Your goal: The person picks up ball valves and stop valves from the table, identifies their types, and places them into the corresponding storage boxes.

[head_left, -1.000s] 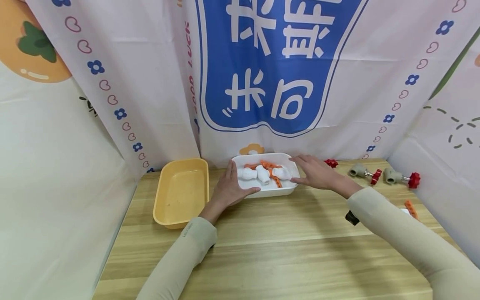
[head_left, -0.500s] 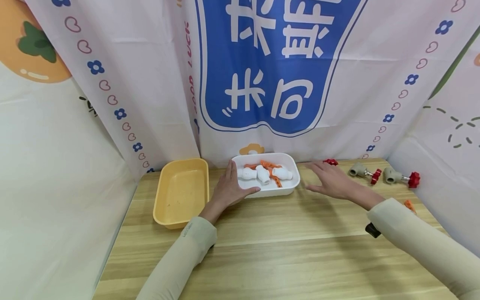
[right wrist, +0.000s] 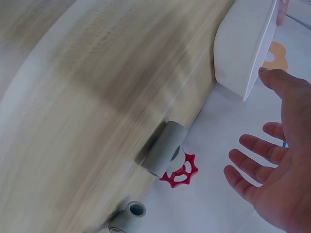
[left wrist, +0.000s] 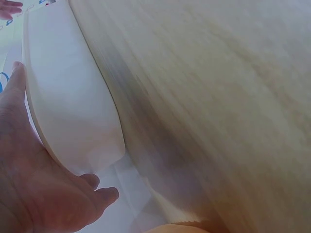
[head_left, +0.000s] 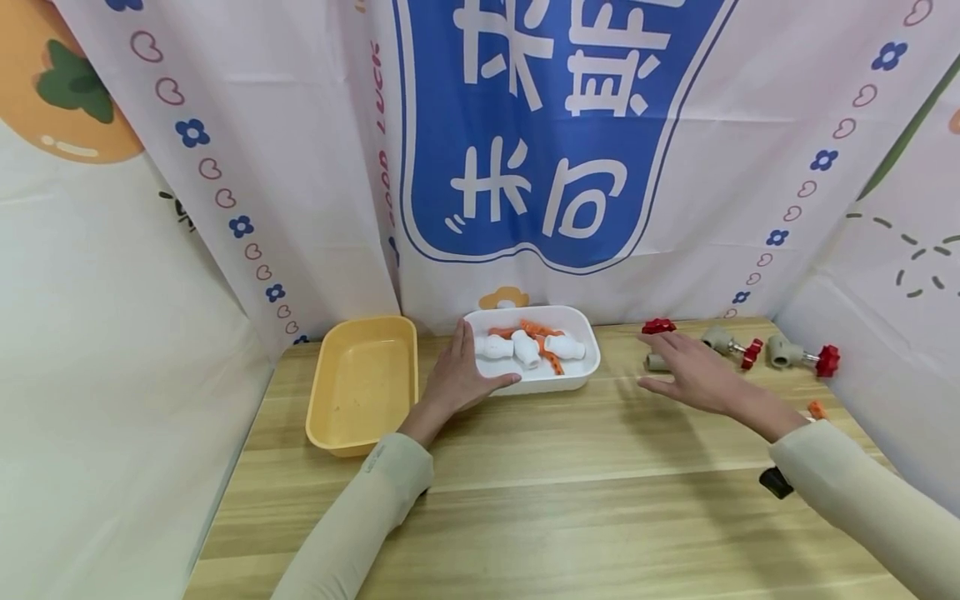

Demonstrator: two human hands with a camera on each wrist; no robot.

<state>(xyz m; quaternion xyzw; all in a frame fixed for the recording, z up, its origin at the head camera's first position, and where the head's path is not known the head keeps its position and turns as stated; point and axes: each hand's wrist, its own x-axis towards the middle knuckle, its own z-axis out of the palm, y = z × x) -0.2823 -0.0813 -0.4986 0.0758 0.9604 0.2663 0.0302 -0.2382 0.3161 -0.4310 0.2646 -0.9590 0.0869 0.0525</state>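
Note:
My left hand [head_left: 457, 377] grips the left end of a white plastic tray [head_left: 547, 384] by the back wall, thumb along its front rim. In the left wrist view, the hand [left wrist: 46, 191] wraps the tray's end, fingertips at its wall. Inside the tray lie several white pipe fittings [head_left: 527, 350] and some orange strip-like pieces [head_left: 553, 362] with holes. To the right of the tray, my right hand [head_left: 693, 372] hovers with fingers spread and nothing held. A grey stop valve [right wrist: 164, 148] with a red handwheel [right wrist: 180, 174] is nearest to it, partly hidden by the hand in the head view.
Another two grey valves with red handwheels [head_left: 752, 353] [head_left: 828, 361] stand along the back right. A yellow tray [head_left: 362, 387] sits at the left. An orange piece [head_left: 817, 409] shows behind the right sleeve. The wooden table [head_left: 540, 500] meets a printed cloth [head_left: 345, 250] at the back.
My right hand has left the white tray's right end and moved right, toward the grey valves. My left hand and the tray have stayed in place.

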